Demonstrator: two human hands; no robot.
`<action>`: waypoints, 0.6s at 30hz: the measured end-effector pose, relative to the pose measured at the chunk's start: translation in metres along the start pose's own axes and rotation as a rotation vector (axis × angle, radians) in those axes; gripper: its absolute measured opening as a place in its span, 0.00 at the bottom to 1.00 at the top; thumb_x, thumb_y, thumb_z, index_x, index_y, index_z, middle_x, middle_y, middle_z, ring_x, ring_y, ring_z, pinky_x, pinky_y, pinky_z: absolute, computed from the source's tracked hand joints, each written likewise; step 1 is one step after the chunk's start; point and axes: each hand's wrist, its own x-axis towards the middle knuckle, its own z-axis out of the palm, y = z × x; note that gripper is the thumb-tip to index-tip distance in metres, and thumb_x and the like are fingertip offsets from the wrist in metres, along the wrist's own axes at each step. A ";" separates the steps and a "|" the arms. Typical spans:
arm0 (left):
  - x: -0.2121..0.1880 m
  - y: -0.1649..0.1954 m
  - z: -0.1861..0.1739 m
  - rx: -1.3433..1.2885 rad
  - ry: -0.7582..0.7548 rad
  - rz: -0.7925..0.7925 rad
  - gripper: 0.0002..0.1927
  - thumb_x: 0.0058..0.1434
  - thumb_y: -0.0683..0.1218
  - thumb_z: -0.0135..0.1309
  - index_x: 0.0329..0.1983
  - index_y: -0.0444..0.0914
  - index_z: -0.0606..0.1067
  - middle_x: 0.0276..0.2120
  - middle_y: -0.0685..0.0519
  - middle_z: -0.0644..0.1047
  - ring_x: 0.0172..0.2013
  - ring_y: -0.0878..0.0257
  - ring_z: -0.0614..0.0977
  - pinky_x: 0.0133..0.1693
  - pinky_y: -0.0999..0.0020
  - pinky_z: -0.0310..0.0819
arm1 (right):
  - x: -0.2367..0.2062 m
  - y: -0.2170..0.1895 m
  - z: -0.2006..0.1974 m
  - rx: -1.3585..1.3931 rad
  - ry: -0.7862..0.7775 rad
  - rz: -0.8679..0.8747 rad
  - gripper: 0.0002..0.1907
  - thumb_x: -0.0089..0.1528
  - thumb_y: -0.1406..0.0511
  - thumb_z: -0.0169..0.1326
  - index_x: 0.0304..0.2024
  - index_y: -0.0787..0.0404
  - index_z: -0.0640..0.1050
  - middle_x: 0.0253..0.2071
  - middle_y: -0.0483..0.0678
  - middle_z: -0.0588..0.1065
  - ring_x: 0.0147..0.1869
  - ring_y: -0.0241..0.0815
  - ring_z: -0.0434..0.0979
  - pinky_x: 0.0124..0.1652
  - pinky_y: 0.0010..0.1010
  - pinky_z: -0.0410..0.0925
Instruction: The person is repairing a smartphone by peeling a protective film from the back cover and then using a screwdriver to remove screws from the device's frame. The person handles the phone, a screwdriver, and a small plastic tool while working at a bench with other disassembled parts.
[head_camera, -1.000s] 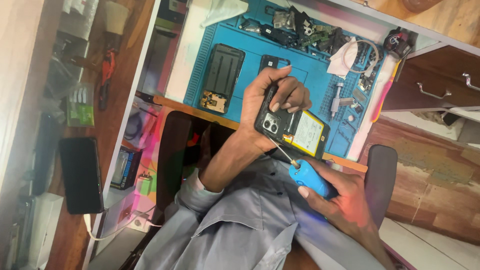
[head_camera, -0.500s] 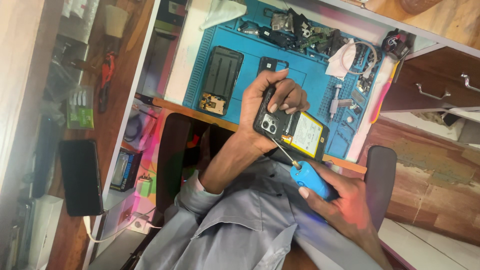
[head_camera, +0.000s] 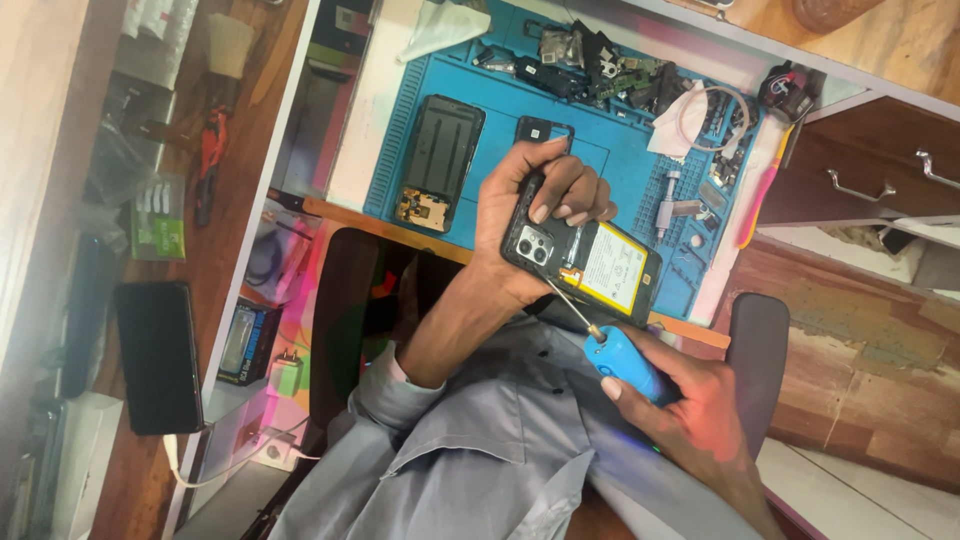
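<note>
My left hand (head_camera: 530, 205) grips an opened black phone (head_camera: 612, 268) with its back off, so that the camera block and a pale yellow battery show. It holds the phone above the front edge of a blue work mat (head_camera: 620, 150). My right hand (head_camera: 690, 410) is closed around a blue-handled screwdriver (head_camera: 625, 362). The thin shaft points up and to the left, and its tip touches the phone just below the camera block.
On the mat lie a black phone frame (head_camera: 440, 150), a small black cover (head_camera: 545, 130), a pile of phone parts (head_camera: 600, 60) and a white cloth with a coiled cable (head_camera: 690, 120). A wooden drawer (head_camera: 860, 180) is at the right. Another black phone (head_camera: 158, 355) lies far left.
</note>
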 end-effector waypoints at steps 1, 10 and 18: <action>0.000 0.000 0.000 -0.002 0.004 -0.001 0.29 0.73 0.50 0.37 0.11 0.43 0.61 0.15 0.55 0.60 0.27 0.64 0.64 0.41 0.69 0.61 | 0.000 0.001 0.000 -0.004 -0.003 0.022 0.27 0.54 0.61 0.66 0.56 0.62 0.80 0.37 0.49 0.85 0.36 0.33 0.82 0.40 0.25 0.74; -0.005 0.016 -0.005 -0.051 -0.042 -0.030 0.31 0.74 0.54 0.37 0.11 0.43 0.61 0.16 0.55 0.60 0.29 0.64 0.66 0.46 0.67 0.63 | -0.009 0.014 -0.011 0.192 -0.012 0.004 0.26 0.56 0.64 0.63 0.57 0.65 0.78 0.37 0.51 0.83 0.35 0.37 0.81 0.37 0.29 0.74; -0.001 0.025 -0.024 -0.097 0.053 -0.107 0.29 0.65 0.69 0.41 0.32 0.40 0.71 0.26 0.53 0.69 0.34 0.60 0.72 0.47 0.54 0.69 | 0.020 0.031 -0.047 0.957 0.420 0.007 0.20 0.74 0.58 0.40 0.63 0.63 0.66 0.45 0.53 0.76 0.36 0.44 0.76 0.30 0.33 0.70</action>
